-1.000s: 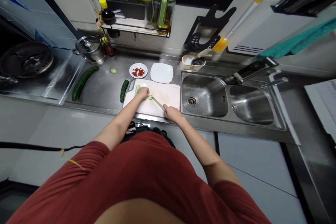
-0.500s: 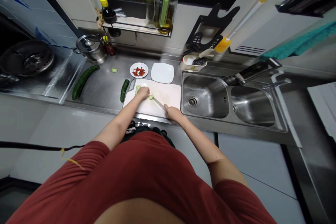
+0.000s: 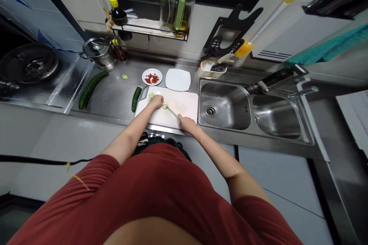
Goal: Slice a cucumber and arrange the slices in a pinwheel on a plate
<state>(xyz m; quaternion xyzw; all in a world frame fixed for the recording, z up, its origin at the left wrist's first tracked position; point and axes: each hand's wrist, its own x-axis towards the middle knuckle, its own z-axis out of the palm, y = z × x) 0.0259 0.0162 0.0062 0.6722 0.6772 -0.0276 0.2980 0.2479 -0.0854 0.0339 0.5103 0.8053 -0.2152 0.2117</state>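
My right hand point(image 3: 188, 124) is closed around the handle of a knife point(image 3: 173, 113), whose blade points up and left over a white cutting board point(image 3: 184, 101). At the blade's tip a pale green cucumber slice point(image 3: 165, 106) shows. Just left of that slice my left hand point(image 3: 156, 102) is closed, fingers curled; what they hold, if anything, is hidden. More cucumber slices point(image 3: 151, 95) lie on the board behind my left hand, partly covered by it. A cut piece of cucumber point(image 3: 136, 99) rests beside the board's left edge.
Behind the board stand a plate of chopped red pieces point(image 3: 152, 77) and a white square plate point(image 3: 178, 80). Farther left lie a whole cucumber point(image 3: 91, 90), a cucumber end point(image 3: 124, 77) and a lidded pot point(image 3: 99, 51). The double sink point(image 3: 225, 103) adjoins the board's right side.
Both hands stay in nearly the same place. My right hand and the knife have shifted very slightly left.
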